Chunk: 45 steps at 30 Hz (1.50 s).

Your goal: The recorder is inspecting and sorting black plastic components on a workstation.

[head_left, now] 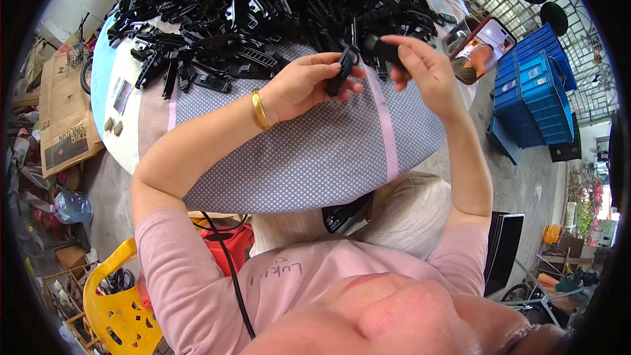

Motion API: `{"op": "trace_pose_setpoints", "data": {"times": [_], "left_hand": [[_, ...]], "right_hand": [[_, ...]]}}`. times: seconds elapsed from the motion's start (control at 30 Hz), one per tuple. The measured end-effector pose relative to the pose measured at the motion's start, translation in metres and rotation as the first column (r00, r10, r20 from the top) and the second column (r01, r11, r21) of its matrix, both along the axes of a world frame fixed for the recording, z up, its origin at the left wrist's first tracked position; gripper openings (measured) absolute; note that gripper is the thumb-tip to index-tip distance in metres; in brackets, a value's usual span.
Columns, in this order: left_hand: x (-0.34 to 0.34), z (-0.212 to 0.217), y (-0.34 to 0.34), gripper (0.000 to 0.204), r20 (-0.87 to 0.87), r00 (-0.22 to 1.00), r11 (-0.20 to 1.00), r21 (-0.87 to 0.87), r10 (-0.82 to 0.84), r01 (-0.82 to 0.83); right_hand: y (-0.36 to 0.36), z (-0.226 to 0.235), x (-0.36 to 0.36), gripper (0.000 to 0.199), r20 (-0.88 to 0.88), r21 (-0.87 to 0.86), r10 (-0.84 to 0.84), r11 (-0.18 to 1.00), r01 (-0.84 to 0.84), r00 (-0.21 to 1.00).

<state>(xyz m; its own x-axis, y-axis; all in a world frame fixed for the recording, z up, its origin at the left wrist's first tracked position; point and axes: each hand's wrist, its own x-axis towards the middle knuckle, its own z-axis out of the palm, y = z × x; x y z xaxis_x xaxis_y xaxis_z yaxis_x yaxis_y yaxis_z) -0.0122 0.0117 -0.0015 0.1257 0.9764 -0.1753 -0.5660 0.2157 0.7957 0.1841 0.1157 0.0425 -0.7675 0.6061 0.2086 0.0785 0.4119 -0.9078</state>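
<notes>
A narrow, jointed black part (343, 71) is held in the left hand (305, 82), pinched between the thumb and the bent forefinger, while the remaining fingers are curled loosely beneath it. A short, dark, block-like piece (388, 52) is gripped in the right hand (428, 75), between the thumb and the forefinger laid along its upper side; the lower fingers are bent inward, and whether they touch the piece cannot be told. The two items are held close together but apart, above the near edge of a large heap of glossy black slotted parts (243, 13).

The heap is spread over the far half of a rounded table, which is covered by a grey cloth with white dots and pink stripes (296, 158). At the table's right edge, beside the right hand, a smartphone in a dark red case (488, 43) is propped at a tilt, its screen lit. Two small brownish lumps (113, 126) are seen at the table's left edge.

A smooth gold-coloured bangle (260, 110) is worn on the left wrist. Ribbed blue plastic crates (536, 98) are stacked to the right, and a yellow plastic chair with cut-out holes (121, 302) is placed at lower left.
</notes>
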Motion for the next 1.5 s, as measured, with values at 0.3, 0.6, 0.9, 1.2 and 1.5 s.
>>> {"op": "trace_pose_setpoints", "data": {"times": [0.3,0.6,0.9,1.2,1.5], "left_hand": [[-0.004,-0.008,0.000,0.034,-0.028,0.996,0.996,0.010,-0.091,0.091],[0.006,-0.003,-0.005,0.041,-0.107,0.994,0.999,0.010,-0.036,0.037],[0.013,-0.002,-0.009,0.043,-0.574,0.818,0.987,0.143,0.019,0.077],[0.019,0.003,-0.018,0.044,-0.872,0.376,0.891,0.407,0.313,0.201],[0.016,0.000,-0.020,0.038,-0.835,0.160,0.764,0.548,0.527,0.340]], "right_hand": [[-0.014,-0.009,0.003,0.028,0.092,-0.144,0.201,0.972,-0.187,0.975],[-0.015,-0.020,-0.003,0.024,0.132,0.518,0.034,0.850,-0.098,0.991],[-0.022,-0.023,-0.001,0.024,0.139,0.585,0.038,0.803,-0.113,0.990],[-0.019,-0.019,0.009,0.051,0.289,0.600,0.035,0.772,-0.210,0.957],[-0.027,-0.019,0.005,0.034,0.275,0.674,-0.014,0.716,-0.182,0.961]]}}
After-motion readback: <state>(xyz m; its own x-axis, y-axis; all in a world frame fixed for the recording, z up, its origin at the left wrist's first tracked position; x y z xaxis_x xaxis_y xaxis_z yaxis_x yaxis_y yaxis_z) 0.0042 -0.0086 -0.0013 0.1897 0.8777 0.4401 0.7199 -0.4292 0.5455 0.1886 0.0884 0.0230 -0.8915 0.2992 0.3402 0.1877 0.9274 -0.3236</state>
